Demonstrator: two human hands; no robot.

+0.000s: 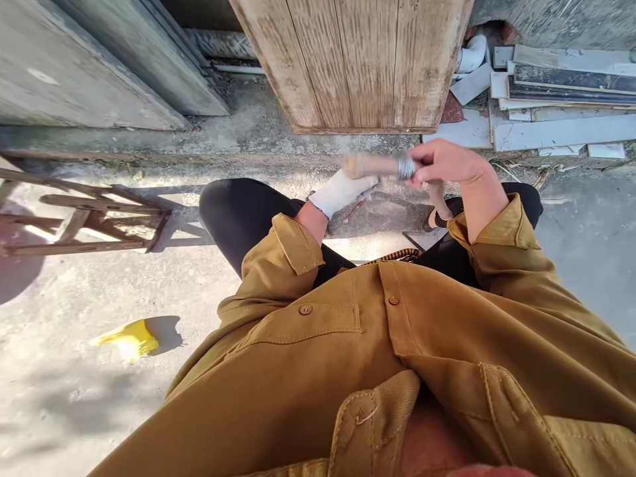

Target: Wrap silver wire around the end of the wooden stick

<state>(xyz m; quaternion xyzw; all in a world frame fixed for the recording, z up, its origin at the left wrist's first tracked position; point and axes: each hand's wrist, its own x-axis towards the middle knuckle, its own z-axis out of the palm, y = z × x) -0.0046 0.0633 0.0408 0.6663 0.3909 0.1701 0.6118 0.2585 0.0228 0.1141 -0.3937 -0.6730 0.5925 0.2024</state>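
My right hand [447, 161] is bare, its fingers closed at the wire-wound end of a short wooden stick-like tool [372, 165]. Silvery wire is wrapped round the tool beside my fingertips. Its far end points left and is smeared by motion, so the exact kind does not show. Just below that end is my left hand [342, 193] in a white knit glove, with curled fingers. Whatever it grips is hidden or too small to name. I cannot tell whether the tool touches the glove. Both hands are between my knees, over the ground.
A weathered plank panel [348, 66] stands ahead. Stacked boards [566, 99] and a white pipe elbow [472, 54] are at right. A wooden stool-like frame [89, 218] lies left, and a yellow object [130, 339] sits on the concrete. Grey slabs [114, 59] lean at upper left.
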